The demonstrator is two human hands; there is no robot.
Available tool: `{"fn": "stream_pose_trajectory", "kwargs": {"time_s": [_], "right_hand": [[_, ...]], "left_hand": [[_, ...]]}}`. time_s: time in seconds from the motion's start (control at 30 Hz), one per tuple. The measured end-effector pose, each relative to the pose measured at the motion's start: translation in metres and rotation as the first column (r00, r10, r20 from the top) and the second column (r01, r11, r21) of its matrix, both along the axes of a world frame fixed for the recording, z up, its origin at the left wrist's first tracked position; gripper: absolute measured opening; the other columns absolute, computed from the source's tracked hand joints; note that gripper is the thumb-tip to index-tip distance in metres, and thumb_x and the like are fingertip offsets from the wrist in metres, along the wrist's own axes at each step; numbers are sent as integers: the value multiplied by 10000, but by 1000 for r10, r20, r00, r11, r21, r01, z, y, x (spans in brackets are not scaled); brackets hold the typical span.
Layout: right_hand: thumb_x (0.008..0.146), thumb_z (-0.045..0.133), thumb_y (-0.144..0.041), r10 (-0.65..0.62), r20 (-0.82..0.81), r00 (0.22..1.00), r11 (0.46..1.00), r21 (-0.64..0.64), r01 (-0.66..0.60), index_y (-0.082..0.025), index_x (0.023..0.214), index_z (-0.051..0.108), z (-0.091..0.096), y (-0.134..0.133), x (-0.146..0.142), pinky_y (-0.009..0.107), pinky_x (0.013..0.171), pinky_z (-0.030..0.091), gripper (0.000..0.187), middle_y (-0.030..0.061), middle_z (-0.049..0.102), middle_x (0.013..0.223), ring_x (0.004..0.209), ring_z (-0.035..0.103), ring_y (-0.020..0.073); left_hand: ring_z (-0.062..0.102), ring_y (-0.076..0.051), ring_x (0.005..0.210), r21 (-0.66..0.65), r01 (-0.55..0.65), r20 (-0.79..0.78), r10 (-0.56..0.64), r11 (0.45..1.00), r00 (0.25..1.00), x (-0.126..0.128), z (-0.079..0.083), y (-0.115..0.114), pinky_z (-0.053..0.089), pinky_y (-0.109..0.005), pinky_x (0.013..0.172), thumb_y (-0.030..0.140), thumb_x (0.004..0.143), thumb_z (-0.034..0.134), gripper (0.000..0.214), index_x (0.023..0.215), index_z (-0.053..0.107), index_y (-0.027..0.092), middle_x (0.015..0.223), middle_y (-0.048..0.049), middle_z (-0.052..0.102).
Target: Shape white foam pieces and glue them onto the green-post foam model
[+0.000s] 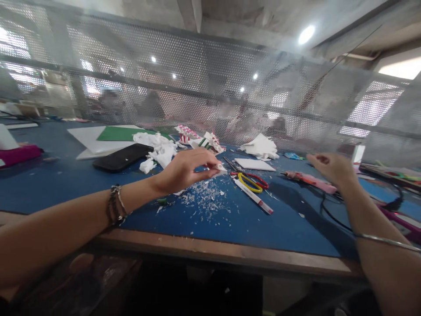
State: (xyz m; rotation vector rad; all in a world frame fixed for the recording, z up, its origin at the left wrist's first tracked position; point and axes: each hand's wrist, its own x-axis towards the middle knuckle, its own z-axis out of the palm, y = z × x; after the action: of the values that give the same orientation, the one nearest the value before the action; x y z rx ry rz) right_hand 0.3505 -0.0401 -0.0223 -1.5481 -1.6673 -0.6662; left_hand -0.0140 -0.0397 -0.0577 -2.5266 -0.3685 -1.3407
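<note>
Left hand [187,169] pinches a white scrap [221,167] over the littered blue surface [230,219]. The scrap looks light and crumbly, best held gently by its edges. Right hand [330,169] hovers half-curled, apparently empty.

Matt blue table top [230,224], worn wood along its edge [210,250], metal mesh screen [204,79] behind

The table top looks like a dull, smooth mat; the edge is brown wood, scuffed and unpolished; the screen is grey perforated sheet metal, matt; the white bit [221,167] pinched in the left hand [184,171] and the crumbs [204,199] under it look like foam or thick paper, dry and rough-torn; the scissors [250,181] have glossy yellow and red plastic handles; the phone [122,157] is black with a soft sheen; the green sheet [121,134] is flat matt paper; the bangle [384,240] is thin, smooth, shiny metal; the bracelets [115,205] look beaded and dark.
</note>
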Motion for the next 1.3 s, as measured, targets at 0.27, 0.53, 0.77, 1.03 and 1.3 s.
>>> {"fn": "stream_pose_trajectory", "kwargs": {"time_s": [0.27,0.53,0.77,1.03,1.3], "right_hand": [[674,541,-487,488,263,832,873,-129,-471,-217,647,469,14,-34,-145,246,501,342,281,-20,506,546,496,457,99],[697,563,-374,748,-205,631,601,-193,-775,-199,810,458,-13,-25,-180,245,620,441,234,7,556,754,677,526,99],[689,591,-302,734,-465,496,515,-96,-852,-201,791,471,-28,-31,-186,228,581,445,187,-21,554,705,646,538,85],[705,582,-321,730,-530,430,480,-49,-876,-196,761,491,-30,-33,-187,213,558,429,164,-22,531,706,651,524,78],[720,569,-296,748,-520,412,454,-51,-889,-194,783,520,-28,-33,-184,226,608,433,129,-14,543,741,691,528,81]], "left_hand": [[572,-76,617,-181,21,143,5,983,990,3,-2,1,486,-163,563,220,749,553,117,753,598,113,683,-37,634],[578,-67,630,-424,124,253,-15,897,967,9,-5,-1,460,-127,509,256,750,552,146,773,617,128,752,-35,652],[582,-77,663,-417,161,230,-67,894,971,11,-8,-8,457,-135,523,261,760,544,147,803,621,144,773,-28,657],[574,-71,651,-409,190,246,-92,893,965,13,-7,-10,448,-130,511,263,755,555,128,783,619,155,759,-18,651],[568,-78,681,-269,165,190,-115,949,975,10,-4,-9,461,-171,592,196,767,539,92,796,616,155,756,-25,637]]}}
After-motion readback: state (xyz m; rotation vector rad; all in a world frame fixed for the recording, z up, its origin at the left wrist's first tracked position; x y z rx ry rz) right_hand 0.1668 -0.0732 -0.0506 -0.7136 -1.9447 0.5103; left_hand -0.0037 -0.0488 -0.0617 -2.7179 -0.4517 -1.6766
